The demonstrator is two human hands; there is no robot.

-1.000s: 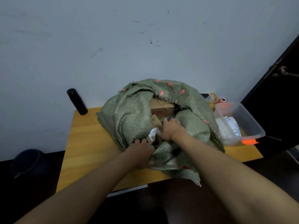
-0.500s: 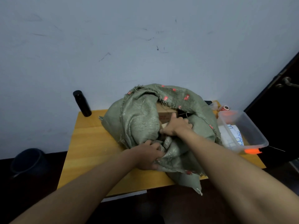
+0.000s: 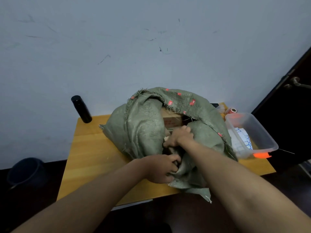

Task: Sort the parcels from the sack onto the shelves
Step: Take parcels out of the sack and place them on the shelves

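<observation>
A green woven sack (image 3: 139, 130) with red marks lies slumped on a wooden surface (image 3: 94, 158) against a pale wall, its mouth open toward the camera. Inside the mouth a cardboard box (image 3: 171, 121) shows. The left hand (image 3: 161, 169) grips the sack's near edge, fingers curled into the cloth. The right hand (image 3: 180, 136) reaches into the mouth, fingers bent over something hidden in the folds. A black bottle (image 3: 81, 109) stands upright at the surface's far left corner. A clear tub (image 3: 252, 132) sits just right of the sack, a tape roll (image 3: 233, 111) behind it. A dark bin (image 3: 25, 170) stands on the floor at left
</observation>
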